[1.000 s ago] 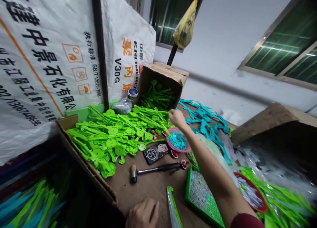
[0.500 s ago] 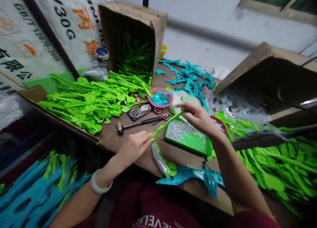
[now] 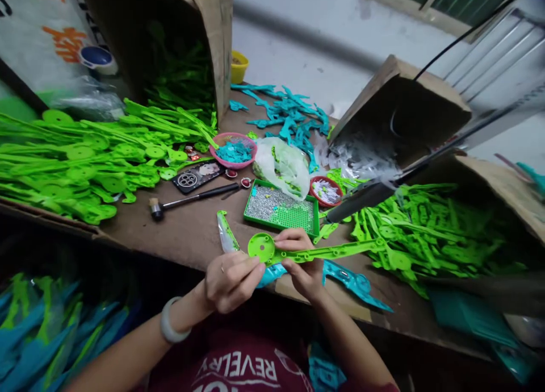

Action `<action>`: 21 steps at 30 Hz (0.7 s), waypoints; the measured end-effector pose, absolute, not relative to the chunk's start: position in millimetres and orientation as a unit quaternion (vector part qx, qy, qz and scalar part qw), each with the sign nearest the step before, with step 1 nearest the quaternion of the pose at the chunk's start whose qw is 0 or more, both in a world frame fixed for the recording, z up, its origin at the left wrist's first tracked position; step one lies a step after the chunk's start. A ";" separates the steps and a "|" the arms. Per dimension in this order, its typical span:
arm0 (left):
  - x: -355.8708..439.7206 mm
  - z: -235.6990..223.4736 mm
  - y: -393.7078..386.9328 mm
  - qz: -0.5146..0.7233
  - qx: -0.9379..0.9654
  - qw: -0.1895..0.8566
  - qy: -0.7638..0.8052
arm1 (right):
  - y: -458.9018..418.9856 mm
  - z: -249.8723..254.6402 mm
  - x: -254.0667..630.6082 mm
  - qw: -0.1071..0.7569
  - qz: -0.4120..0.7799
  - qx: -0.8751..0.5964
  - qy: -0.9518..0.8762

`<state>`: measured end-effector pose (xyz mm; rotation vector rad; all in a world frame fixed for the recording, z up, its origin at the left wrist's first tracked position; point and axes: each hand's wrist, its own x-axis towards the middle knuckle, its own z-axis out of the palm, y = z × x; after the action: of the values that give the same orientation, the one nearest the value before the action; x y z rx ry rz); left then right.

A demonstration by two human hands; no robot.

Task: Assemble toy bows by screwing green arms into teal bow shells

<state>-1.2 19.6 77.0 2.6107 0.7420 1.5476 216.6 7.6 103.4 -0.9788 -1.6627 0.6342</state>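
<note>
A long lime-green plastic part (image 3: 336, 251) with a round disc at one end lies across both hands in front of my chest. My left hand (image 3: 234, 278) pinches the lower edge of the disc. Beside it, my right hand (image 3: 304, 267) grips the arm just right of the disc, thumb below and fingers behind. The arm's ribbed side faces me, its far tip pointing right. Under the hands lies a blue plastic part (image 3: 351, 283), partly hidden by them. To the left, a green piece with a clear strip (image 3: 227, 233) rests on the table.
A green tray (image 3: 283, 224) of small metal bits sits beyond my hands, near a hammer (image 3: 196, 200), a phone (image 3: 198, 176), a pink bowl (image 3: 234, 163) and a red bowl (image 3: 326, 203). Green parts (image 3: 85, 165) heap at left and right. A dark metal bar (image 3: 366, 199) juts in from the right.
The green part has swung from a slant to nearly level, its disc now showing. My right hand has come back toward me, close to the left. The view has shifted right.
</note>
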 end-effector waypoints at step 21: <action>10.6 75.8 25.2 0.525 0.218 0.661 0.489 | 31.6 107.2 166.5 0.195 0.118 -0.469 -0.854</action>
<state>10.6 25.2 75.8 0.4940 1.1068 1.1878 166.5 31.6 107.2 -1.3137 -2.3932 0.3308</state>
